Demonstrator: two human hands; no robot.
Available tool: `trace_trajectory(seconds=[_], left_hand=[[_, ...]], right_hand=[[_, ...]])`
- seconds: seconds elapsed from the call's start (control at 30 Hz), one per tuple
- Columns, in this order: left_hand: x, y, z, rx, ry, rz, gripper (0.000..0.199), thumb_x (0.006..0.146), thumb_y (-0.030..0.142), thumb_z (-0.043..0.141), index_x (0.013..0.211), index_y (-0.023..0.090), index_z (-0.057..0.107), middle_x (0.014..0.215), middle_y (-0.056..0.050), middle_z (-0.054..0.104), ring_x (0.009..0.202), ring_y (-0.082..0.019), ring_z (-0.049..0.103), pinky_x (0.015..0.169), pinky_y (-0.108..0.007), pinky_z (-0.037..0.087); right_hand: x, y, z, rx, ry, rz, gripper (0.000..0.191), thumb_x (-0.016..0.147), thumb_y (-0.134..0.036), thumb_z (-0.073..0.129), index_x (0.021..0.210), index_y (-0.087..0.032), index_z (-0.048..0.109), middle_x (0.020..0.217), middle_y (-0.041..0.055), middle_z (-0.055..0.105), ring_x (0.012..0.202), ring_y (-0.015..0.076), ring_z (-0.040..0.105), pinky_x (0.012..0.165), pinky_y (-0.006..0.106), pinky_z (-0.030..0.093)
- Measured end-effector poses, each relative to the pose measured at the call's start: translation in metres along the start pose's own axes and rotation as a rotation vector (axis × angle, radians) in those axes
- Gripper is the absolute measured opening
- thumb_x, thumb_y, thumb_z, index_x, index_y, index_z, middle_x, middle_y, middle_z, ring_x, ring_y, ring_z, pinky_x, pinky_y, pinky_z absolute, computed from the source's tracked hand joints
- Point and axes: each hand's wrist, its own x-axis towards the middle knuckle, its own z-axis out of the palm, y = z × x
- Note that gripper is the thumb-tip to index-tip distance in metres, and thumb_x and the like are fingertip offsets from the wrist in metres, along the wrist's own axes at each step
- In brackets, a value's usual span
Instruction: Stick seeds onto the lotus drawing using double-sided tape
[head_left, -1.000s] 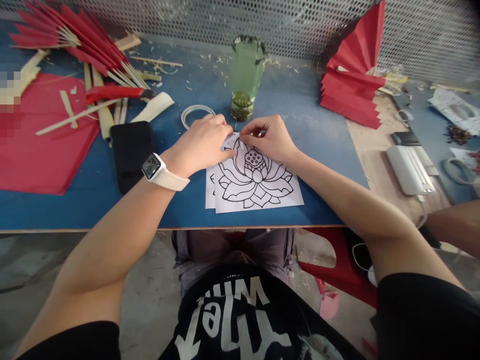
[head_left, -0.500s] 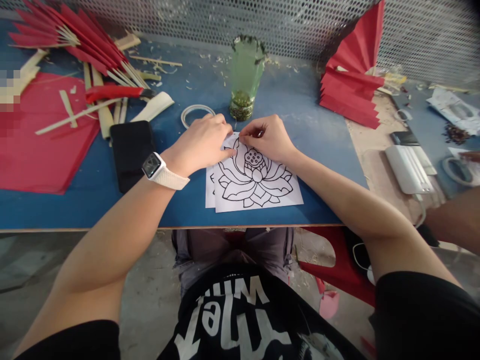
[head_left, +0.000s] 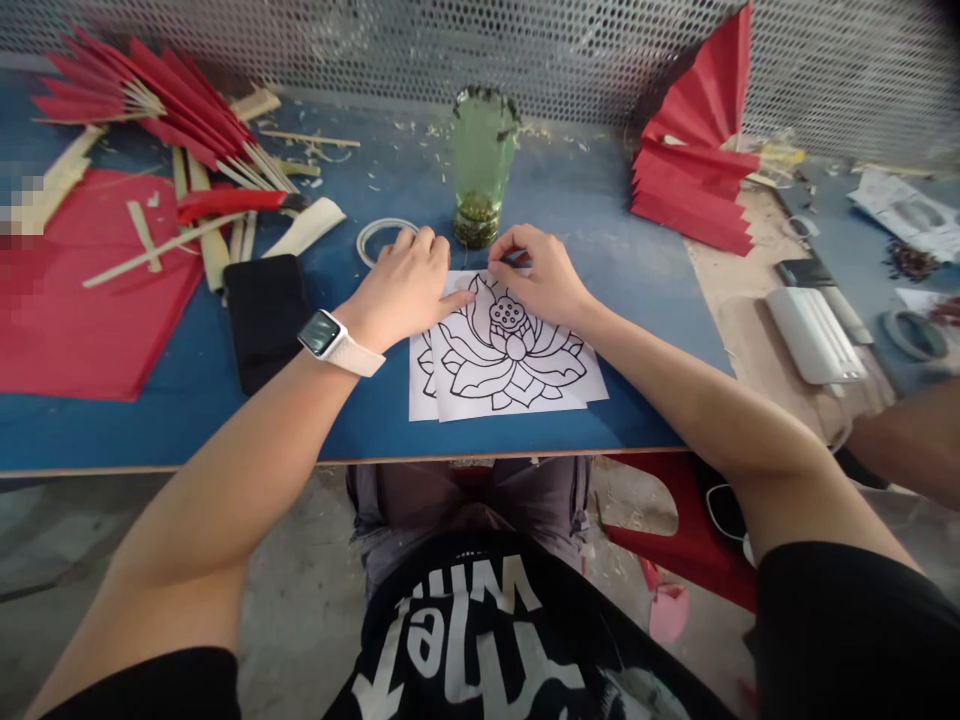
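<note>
Two white sheets lie overlapped near the table's front edge. On top is a lotus line drawing (head_left: 517, 375), its petals in black outline. The lower sheet (head_left: 422, 395) peeks out along the left side and at the right corner. My left hand (head_left: 409, 285) rests on the upper left of the sheets, palm down, thumb stretched out over the drawing. At the top edge my right hand (head_left: 541, 275) has thumb and forefinger pinched together on the paper; its other fingers are curled. A pale watch (head_left: 341, 342) is on my left wrist.
A green glass (head_left: 484, 165) stands just beyond my hands, with a tape ring (head_left: 382, 240) beside it. To the left are a black phone (head_left: 266, 320), a red-handled knife (head_left: 232, 203), wood strips and red paper (head_left: 82, 320). A folded red fan (head_left: 694, 160) and white power bank (head_left: 814, 335) are right.
The top sheet has turned slightly and shifted right over the lower one, whose right corner now shows. My left hand has drawn back a little left, away from my right fingertips.
</note>
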Motion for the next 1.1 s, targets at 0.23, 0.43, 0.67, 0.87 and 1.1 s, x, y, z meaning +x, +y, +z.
trace_trajectory(seconds=[0.23, 0.43, 0.67, 0.87, 1.1], left_hand=[[-0.007, 0.016, -0.023, -0.013, -0.148, 0.008, 0.045, 0.122, 0.053, 0.078, 0.136, 0.011, 0.081, 0.139, -0.025, 0.083, 0.148, -0.052, 0.077, 0.13, -0.063, 0.065], [-0.023, 0.018, -0.029, 0.085, -0.059, 0.053, 0.058, 0.121, 0.05, 0.075, 0.154, 0.004, 0.084, 0.151, -0.032, 0.081, 0.149, -0.054, 0.076, 0.135, -0.067, 0.062], [-0.036, 0.038, -0.038, 0.139, -0.155, 0.09, 0.062, 0.132, 0.045, 0.061, 0.15, -0.008, 0.088, 0.144, -0.036, 0.084, 0.148, -0.052, 0.082, 0.139, -0.063, 0.064], [-0.062, 0.073, -0.042, 0.139, -0.215, 0.16, 0.089, 0.134, 0.046, 0.067, 0.188, -0.022, 0.048, 0.186, -0.053, 0.061, 0.178, -0.063, 0.066, 0.147, -0.074, 0.059], [-0.078, 0.091, -0.045, 0.023, -0.138, 0.225, 0.081, 0.13, 0.047, 0.075, 0.188, -0.008, 0.06, 0.196, -0.045, 0.056, 0.176, -0.062, 0.069, 0.146, -0.08, 0.06]], right_hand=[[-0.015, -0.008, 0.004, 0.057, 0.048, 0.062, 0.016, 0.11, -0.014, 0.072, 0.106, -0.029, 0.069, 0.116, 0.0053, 0.086, 0.11, 0.0257, 0.081, 0.102, 0.046, 0.066], [-0.039, -0.011, 0.007, 0.095, 0.153, 0.087, 0.007, 0.112, -0.027, 0.069, 0.106, -0.031, 0.071, 0.117, 0.0063, 0.089, 0.112, 0.0273, 0.082, 0.098, 0.046, 0.065], [-0.03, -0.013, 0.015, 0.159, 0.102, 0.053, 0.005, 0.112, -0.033, 0.067, 0.109, -0.03, 0.07, 0.117, 0.0073, 0.091, 0.113, 0.0271, 0.083, 0.106, 0.048, 0.066], [-0.052, -0.008, -0.003, 0.21, 0.084, 0.071, 0.016, 0.113, -0.046, 0.071, 0.113, -0.03, 0.071, 0.12, 0.0083, 0.091, 0.115, 0.0287, 0.086, 0.109, 0.053, 0.065], [-0.086, -0.008, -0.019, 0.243, 0.202, 0.103, 0.011, 0.114, -0.041, 0.074, 0.115, -0.03, 0.075, 0.122, 0.0089, 0.093, 0.127, 0.0315, 0.091, 0.12, 0.058, 0.07]])
